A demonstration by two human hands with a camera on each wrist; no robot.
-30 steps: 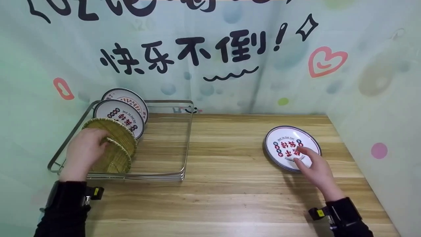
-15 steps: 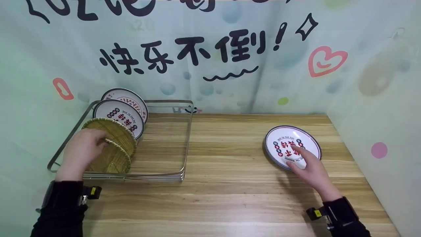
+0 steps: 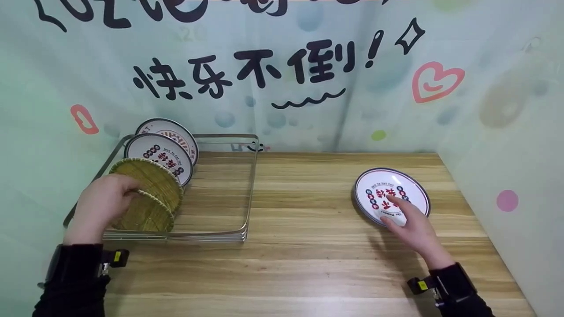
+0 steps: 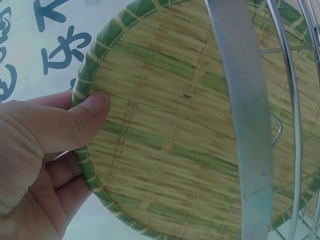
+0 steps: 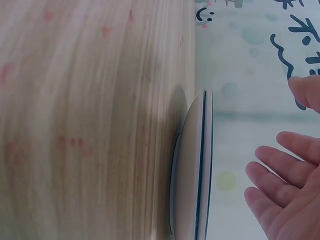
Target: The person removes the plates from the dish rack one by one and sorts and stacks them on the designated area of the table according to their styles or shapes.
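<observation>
My left hand (image 3: pixel 100 204) pinches the rim of a round woven bamboo tray (image 3: pixel 147 215) at the front left of a wire rack (image 3: pixel 251 189). Close up in the left wrist view, the thumb (image 4: pixel 90 117) lies on the woven face and the fingers are behind the green rim. Directly behind it leans a second bamboo tray (image 3: pixel 161 178). Over on the right, my right hand (image 3: pixel 416 233) hovers above stacked white plates (image 3: pixel 376 187) with dark rims. Its fingers are relaxed and apart from the plates (image 5: pixel 200 170) in the right wrist view.
Two printed white plates, one in front (image 3: pixel 152 152) and one at the back (image 3: pixel 169 126), lean upright in the rack's left side. The rack stands on a wooden table (image 3: pixel 304 246). A printed cloth backdrop (image 3: pixel 308 119) closes off the back and sides.
My left hand has shifted slightly left and toward me, still pinching the front tray, which barely moved. My right hand has drifted a little left above the plates.
</observation>
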